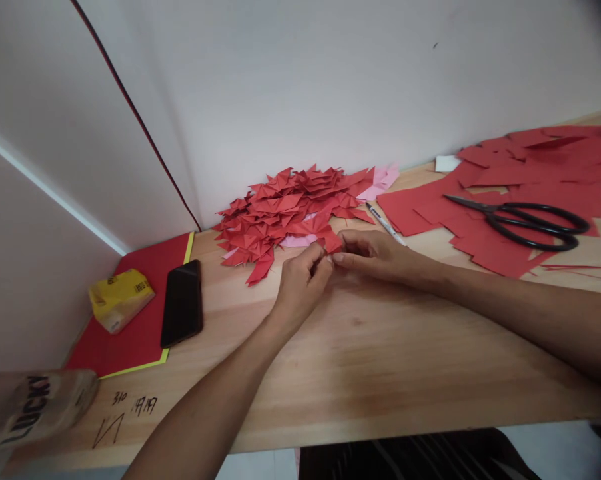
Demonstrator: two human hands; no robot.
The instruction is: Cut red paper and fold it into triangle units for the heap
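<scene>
My left hand (300, 280) and my right hand (375, 253) meet at the middle of a wooden table (380, 360). Both pinch one small folded red paper piece (332, 243) between their fingertips, just above the tabletop. Right behind it lies a heap of folded red paper shapes (290, 210), with a few pink ones at its right end. The part of the piece under my fingers is hidden.
Flat red paper sheets (525, 173) and black scissors (525, 220) lie at the right. A pen (384, 223) rests beside my right hand. A black phone (181, 303) and a yellow packet (119, 299) sit on a red folder (135, 333) at the left. A plastic bottle (35, 407) stands at the front left.
</scene>
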